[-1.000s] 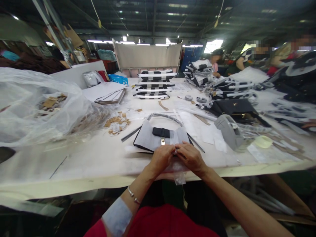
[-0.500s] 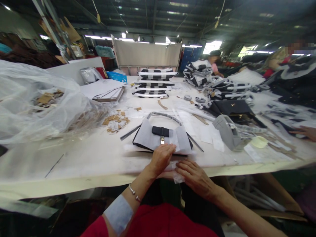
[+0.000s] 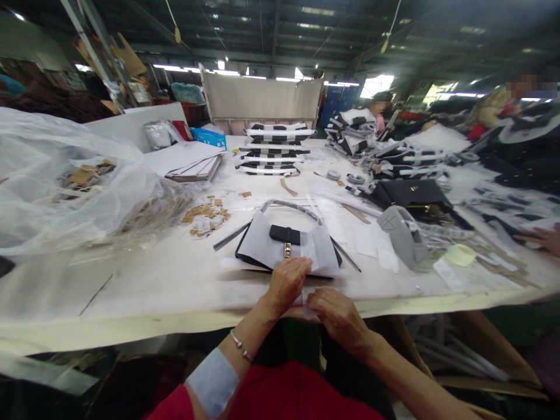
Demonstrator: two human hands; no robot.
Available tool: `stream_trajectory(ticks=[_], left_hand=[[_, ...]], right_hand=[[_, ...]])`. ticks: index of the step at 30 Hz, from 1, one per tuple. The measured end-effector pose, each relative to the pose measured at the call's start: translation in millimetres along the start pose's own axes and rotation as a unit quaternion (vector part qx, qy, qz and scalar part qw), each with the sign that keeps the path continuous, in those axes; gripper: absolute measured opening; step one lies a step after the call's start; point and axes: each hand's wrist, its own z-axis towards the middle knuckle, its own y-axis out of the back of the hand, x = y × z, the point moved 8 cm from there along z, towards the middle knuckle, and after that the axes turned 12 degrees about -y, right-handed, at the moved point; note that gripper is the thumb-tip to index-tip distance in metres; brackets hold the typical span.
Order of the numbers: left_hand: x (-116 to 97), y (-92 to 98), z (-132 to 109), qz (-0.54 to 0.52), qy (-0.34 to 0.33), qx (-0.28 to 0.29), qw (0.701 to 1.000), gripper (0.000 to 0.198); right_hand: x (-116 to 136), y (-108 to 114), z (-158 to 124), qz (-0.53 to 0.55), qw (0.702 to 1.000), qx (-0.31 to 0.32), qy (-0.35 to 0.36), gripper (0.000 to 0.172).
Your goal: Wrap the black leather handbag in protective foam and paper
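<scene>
On the left we see a big bag [image 3: 144,175] of thin, crinkled clear plastic. To its right spreads a loose heap of small, squarish tan and white tags [image 3: 207,217], with a stack of smooth white sheets [image 3: 184,158] on the far side. In the near middle, a handbag [image 3: 279,234] lies on the pale table [image 3: 175,291], soft white paper [image 3: 256,242] over its front, leaving bare a black tab and a shiny gold clasp [image 3: 287,249]; its wrapped handle [image 3: 301,207] arches on the far side. The left hand [image 3: 289,281] rests at the handbag's near edge, fingers together and gently bent — we cannot tell whether it grips or just presses. Just right and nearer, the right hand [image 3: 339,315] has its fingers curled closed on a scrap of clear film [image 3: 310,310]. Farther right we find a grey, slant-sided block [image 3: 400,236] — hard-looking and angular.
</scene>
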Motion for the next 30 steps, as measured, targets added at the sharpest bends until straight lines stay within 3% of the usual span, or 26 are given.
stream_trajectory(ticks=[4, 8, 13, 17, 22, 24, 30], left_hand=[[-2.5, -1.3, -0.4, -0.003, -0.001, 0.019, 1.0, 0.025], [0.8, -1.5, 0.0, -0.007, 0.032, 0.055, 0.998, 0.013], [-0.9, 12.9, 7.5, -0.029, 0.048, 0.064, 0.996, 0.017], [3.3, 19.2, 11.5, -0.024, 0.119, 0.072, 0.99, 0.012], [11.4, 15.1, 10.8, -0.002, 0.201, 0.038, 0.979, 0.009], [15.3, 12.9, 9.6, 0.006, 0.226, 0.019, 0.974, 0.02], [17.5, 7.4, 11.1, 0.062, 0.223, 0.013, 0.973, 0.032]], right_hand=[[10.0, 16.3, 17.8, -0.009, 1.0, -0.011, 0.022, 0.023], [-4.4, 27.5, 42.4, -0.039, 0.999, -0.003, -0.013, 0.022], [-38.3, 11.9, 66.6, -0.088, 0.985, 0.119, -0.091, 0.03], [-63.1, 3.5, 84.6, -0.095, 0.959, 0.196, -0.184, 0.026], [-87.6, -4.1, 97.1, -0.018, 0.937, 0.216, -0.273, 0.018], [-95.6, -8.4, 96.8, 0.004, 0.934, 0.209, -0.289, 0.016], [-113.6, -20.7, 88.4, 0.074, 0.91, 0.197, -0.357, 0.013]])
